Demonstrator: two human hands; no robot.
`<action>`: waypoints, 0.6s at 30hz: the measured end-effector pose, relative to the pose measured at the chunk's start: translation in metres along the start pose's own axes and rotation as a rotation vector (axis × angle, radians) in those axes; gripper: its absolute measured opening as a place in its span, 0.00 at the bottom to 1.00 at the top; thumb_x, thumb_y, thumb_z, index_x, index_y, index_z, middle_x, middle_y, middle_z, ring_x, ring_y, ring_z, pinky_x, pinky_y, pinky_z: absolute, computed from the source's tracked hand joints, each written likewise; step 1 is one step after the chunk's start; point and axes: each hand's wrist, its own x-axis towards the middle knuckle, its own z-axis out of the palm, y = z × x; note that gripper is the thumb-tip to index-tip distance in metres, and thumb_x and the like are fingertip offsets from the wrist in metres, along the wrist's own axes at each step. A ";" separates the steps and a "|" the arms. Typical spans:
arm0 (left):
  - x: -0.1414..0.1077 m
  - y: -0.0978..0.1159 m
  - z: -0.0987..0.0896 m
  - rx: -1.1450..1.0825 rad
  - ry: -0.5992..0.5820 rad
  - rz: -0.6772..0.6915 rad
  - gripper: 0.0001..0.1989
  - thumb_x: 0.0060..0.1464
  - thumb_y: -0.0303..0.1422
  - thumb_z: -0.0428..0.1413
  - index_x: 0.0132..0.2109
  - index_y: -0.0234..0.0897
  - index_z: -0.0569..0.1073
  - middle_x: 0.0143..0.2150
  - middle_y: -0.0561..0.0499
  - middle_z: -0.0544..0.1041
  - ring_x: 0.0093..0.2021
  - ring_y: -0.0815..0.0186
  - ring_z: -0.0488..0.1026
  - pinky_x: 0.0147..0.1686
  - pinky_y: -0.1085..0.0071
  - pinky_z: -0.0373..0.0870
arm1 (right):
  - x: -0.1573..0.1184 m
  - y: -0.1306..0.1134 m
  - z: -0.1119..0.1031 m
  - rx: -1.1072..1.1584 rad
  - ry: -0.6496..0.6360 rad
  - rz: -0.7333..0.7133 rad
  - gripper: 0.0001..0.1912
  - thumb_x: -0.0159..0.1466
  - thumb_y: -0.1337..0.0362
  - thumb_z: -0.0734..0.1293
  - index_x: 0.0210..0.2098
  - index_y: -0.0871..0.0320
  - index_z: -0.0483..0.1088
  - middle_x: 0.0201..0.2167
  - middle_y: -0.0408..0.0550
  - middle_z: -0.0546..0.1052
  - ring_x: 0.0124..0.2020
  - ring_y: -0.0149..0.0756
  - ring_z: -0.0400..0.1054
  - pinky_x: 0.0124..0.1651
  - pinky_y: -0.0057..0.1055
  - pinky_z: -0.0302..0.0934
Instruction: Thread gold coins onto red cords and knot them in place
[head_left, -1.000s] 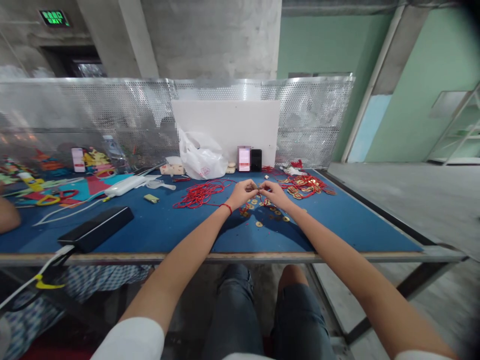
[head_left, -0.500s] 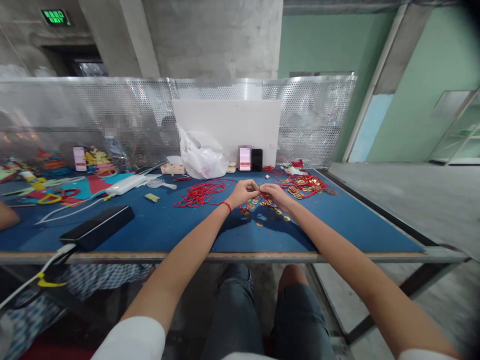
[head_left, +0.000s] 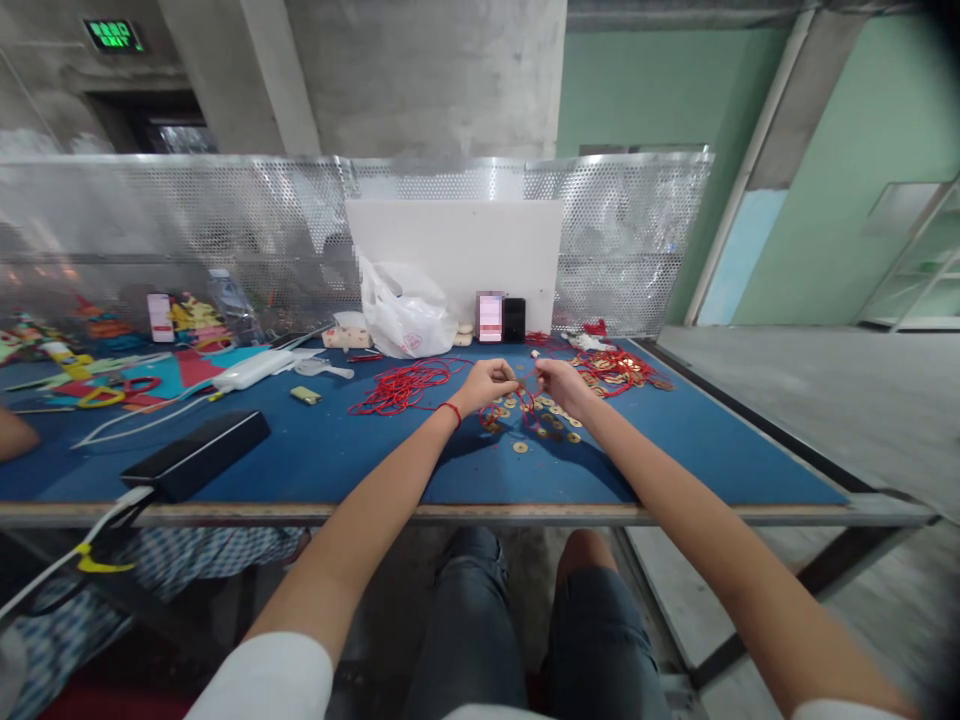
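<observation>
The board [head_left: 453, 250] stands against the mesh screen [head_left: 637, 230] at the table's [head_left: 712, 440] far edge. The bag [head_left: 405, 312] sits before its left end, the phones [head_left: 490, 317] before its right end. Farther out from the board lie coins [head_left: 551, 425], with a cord tangle [head_left: 401, 388] to their left and more coins [head_left: 611, 368] to their right. A box [head_left: 195, 455] lies well left of the board, near the table's front edge.

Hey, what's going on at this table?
A person seated at a blue table is pinching a thin red cord between the left hand and the right hand. Small brass coins lie scattered just below the hands. A tangled bundle of red cord sits to the left, and a cluster of coins tangled with cord lies beyond the right hand. Another person's arm shows at the table's far left.
</observation>
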 end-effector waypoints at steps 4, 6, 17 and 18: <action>0.002 -0.003 -0.005 -0.093 0.087 -0.065 0.10 0.40 0.32 0.62 0.26 0.33 0.67 0.22 0.53 0.74 0.23 0.71 0.70 0.24 0.75 0.66 | 0.011 -0.014 -0.027 0.200 0.422 -0.089 0.07 0.56 0.67 0.61 0.25 0.57 0.56 0.18 0.36 0.60 0.15 0.22 0.52 0.19 0.22 0.51; 0.002 -0.004 -0.008 -0.189 0.119 -0.124 0.10 0.39 0.31 0.62 0.26 0.33 0.67 0.24 0.51 0.75 0.23 0.71 0.70 0.24 0.75 0.67 | 0.014 -0.020 -0.042 0.306 0.674 -0.112 0.07 0.58 0.71 0.58 0.25 0.56 0.54 0.18 0.37 0.62 0.15 0.22 0.54 0.19 0.20 0.53; -0.001 -0.006 -0.004 -0.366 -0.014 -0.354 0.10 0.37 0.28 0.63 0.26 0.33 0.69 0.26 0.50 0.76 0.22 0.71 0.71 0.25 0.74 0.69 | 0.011 -0.004 -0.028 -0.122 0.615 -0.343 0.17 0.55 0.68 0.64 0.41 0.54 0.54 0.31 0.41 0.71 0.32 0.30 0.69 0.36 0.27 0.63; -0.001 -0.007 -0.004 -0.378 -0.025 -0.370 0.09 0.37 0.27 0.63 0.26 0.33 0.69 0.25 0.50 0.76 0.22 0.71 0.72 0.25 0.74 0.70 | 0.007 0.000 -0.019 -0.187 0.455 -0.344 0.19 0.55 0.66 0.65 0.44 0.54 0.55 0.31 0.42 0.71 0.33 0.31 0.68 0.38 0.29 0.63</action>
